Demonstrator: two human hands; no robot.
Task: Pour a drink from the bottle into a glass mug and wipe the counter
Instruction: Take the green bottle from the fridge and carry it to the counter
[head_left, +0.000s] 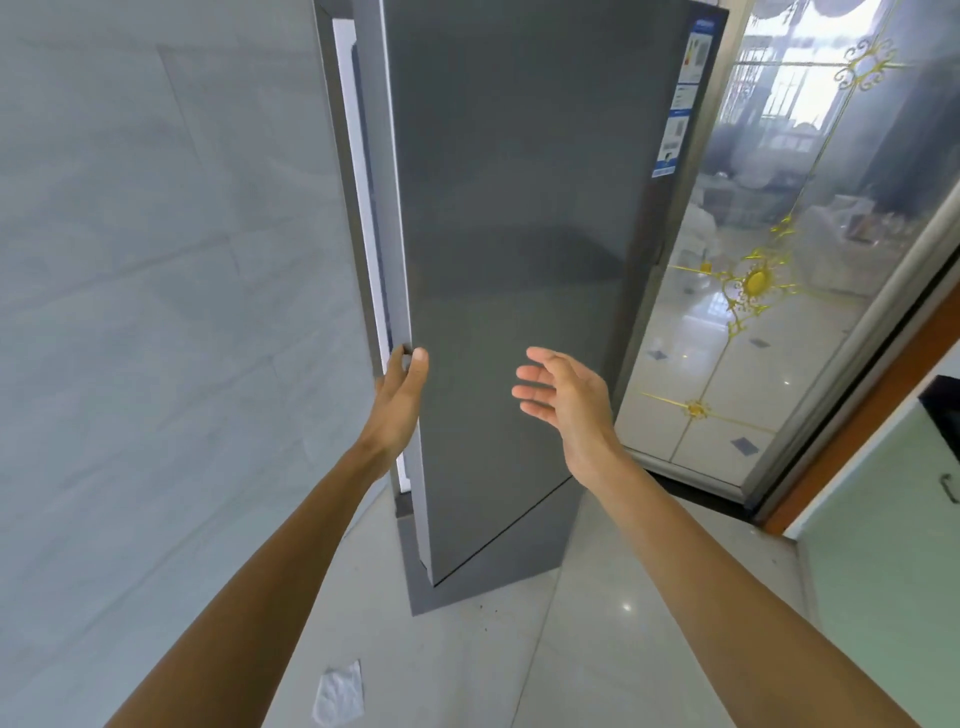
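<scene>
Grey matte door in left hand

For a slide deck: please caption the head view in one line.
Left hand grips the grey fridge door by its edge, ajar; right hand hovers open before it.

The fridge door stands before both hands, its edge in the left hand. The wall lies left of that hand, the glass door right of the right hand.

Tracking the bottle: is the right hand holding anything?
No, the right hand is open and empty in front of the fridge door.
</scene>
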